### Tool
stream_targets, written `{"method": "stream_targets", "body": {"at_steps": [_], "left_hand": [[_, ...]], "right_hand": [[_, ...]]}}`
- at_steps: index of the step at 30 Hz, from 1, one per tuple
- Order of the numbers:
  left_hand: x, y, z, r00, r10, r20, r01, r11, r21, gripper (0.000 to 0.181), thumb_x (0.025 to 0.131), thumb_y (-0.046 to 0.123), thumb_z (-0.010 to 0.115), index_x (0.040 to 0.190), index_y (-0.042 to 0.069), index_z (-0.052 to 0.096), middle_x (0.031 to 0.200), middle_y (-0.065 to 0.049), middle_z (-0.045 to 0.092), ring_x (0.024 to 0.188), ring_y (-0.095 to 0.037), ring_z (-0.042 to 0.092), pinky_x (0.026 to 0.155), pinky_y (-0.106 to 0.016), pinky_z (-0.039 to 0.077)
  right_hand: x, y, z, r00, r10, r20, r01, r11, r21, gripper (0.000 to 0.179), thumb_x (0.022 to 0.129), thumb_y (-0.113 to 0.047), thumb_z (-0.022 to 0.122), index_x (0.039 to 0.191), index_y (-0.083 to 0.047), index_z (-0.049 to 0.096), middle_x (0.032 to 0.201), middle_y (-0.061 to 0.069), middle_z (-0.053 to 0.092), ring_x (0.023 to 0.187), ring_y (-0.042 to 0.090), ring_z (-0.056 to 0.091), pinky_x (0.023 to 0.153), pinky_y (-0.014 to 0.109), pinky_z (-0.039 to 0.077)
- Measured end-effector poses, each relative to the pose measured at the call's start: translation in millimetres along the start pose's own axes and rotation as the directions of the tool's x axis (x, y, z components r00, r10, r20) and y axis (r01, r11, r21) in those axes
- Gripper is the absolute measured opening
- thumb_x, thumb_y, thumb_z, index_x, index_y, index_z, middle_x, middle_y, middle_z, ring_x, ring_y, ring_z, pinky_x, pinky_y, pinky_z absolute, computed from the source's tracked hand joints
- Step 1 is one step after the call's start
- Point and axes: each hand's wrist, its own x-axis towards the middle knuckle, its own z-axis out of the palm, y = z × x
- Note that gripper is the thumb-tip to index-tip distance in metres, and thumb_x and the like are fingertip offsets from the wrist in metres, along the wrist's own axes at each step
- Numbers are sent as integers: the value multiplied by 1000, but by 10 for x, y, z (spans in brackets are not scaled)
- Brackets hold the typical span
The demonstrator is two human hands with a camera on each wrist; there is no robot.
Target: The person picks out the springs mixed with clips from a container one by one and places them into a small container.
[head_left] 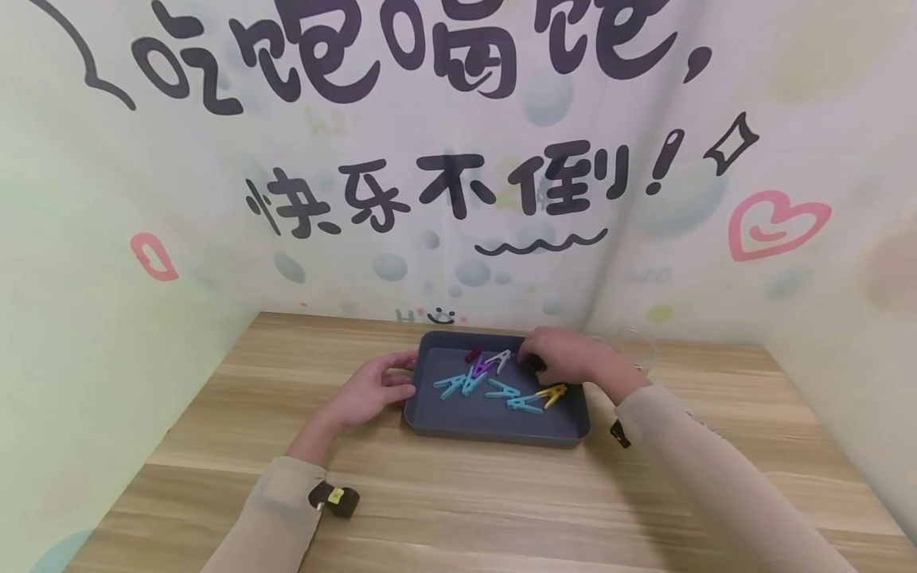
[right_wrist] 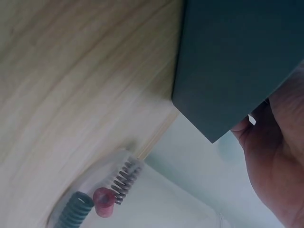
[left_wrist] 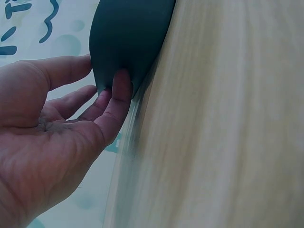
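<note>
A dark grey tray (head_left: 487, 434) lies on the table. In it are several clothespins: light blue ones (head_left: 525, 404), a purple one (head_left: 481, 367), a white one (head_left: 500, 360) and a yellow one (head_left: 552, 395), plus a small dark red piece (head_left: 473, 355). At the tray's left end, my left hand (head_left: 374, 390) touches the outer wall with loosely bent fingers (left_wrist: 122, 90). Over the back right corner, my right hand (head_left: 566, 354) reaches in, fingers bent downward. Something dark shows by its fingertips; whether they pinch it is hidden. The tray wall covers them in the right wrist view.
Behind the right forearm stands a clear container (head_left: 634, 344). The right wrist view shows a grey spring (right_wrist: 126, 180), a green coil (right_wrist: 75, 211) and a red cylinder (right_wrist: 104, 202) in it. A printed wall sheet (head_left: 444, 270) rises behind the wooden table (head_left: 458, 501).
</note>
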Motion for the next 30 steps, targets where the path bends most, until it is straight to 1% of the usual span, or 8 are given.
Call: {"method": "stream_targets", "body": {"at_steps": [4,9,11,14,18,22,27,30], "left_hand": [[-4,10,7,1000,-4,1,4,1000,-4,61,103,-7,60,159,-9,37,152,-31,47,133,-48,57,101,-41,59],[-9,18,12,1000,-11,-7,11,1000,2,61,103,-6,61,159,-8,37,152,-31,48,133,-47,58,101,-41,59],[-8,18,13,1000,-12,-13,12,1000,5,61,103,-6,61,159,-8,38,151,-31,48,133,-47,59,101,-41,59],[-9,17,11,1000,-12,-15,12,1000,9,61,103,-6,61,159,-8,38,151,-31,49,132,-47,59,101,-41,59],[-9,9,15,1000,-11,-13,11,1000,11,61,103,-6,61,159,-8,38,151,-31,49,132,-47,59,101,-41,59],[-10,3,18,1000,-11,-13,12,1000,15,61,103,-5,62,159,-9,38,152,-31,48,132,-47,59,101,-42,59],[-4,2,19,1000,-11,-14,11,1000,26,60,103,-3,62,158,-9,38,153,-31,47,132,-46,59,101,-43,59],[5,7,18,1000,-11,-19,12,999,38,60,103,-3,62,158,-8,39,153,-31,47,131,-46,60,101,-43,59]], "right_hand": [[-27,12,-3,1000,8,0,-8,999,47,29,90,-11,79,119,-12,77,111,0,69,97,18,59,92,39,57],[-93,40,-26,999,-8,-32,13,988,151,27,90,-11,78,118,-12,77,111,-2,68,97,18,59,90,38,56],[-128,49,-43,998,-23,-51,32,980,196,27,91,-10,78,118,-11,76,111,-1,68,97,21,60,89,39,55],[-187,59,-74,997,-24,-67,41,963,268,28,91,-9,77,119,-9,75,113,-1,68,98,25,61,89,41,55],[-263,84,-98,996,-2,-84,31,936,350,30,91,-9,76,122,-8,75,113,-3,68,100,28,61,90,42,55],[-329,114,-113,994,8,-111,36,922,385,31,91,-11,77,123,-9,75,113,-4,69,101,29,62,91,45,55],[-410,151,-145,990,11,-144,50,910,412,32,90,-10,78,121,-11,74,115,-4,70,105,31,64,95,50,56],[-457,174,-172,986,16,-167,56,907,417,32,89,-10,78,121,-11,74,116,-4,71,105,31,65,97,53,56]]}}
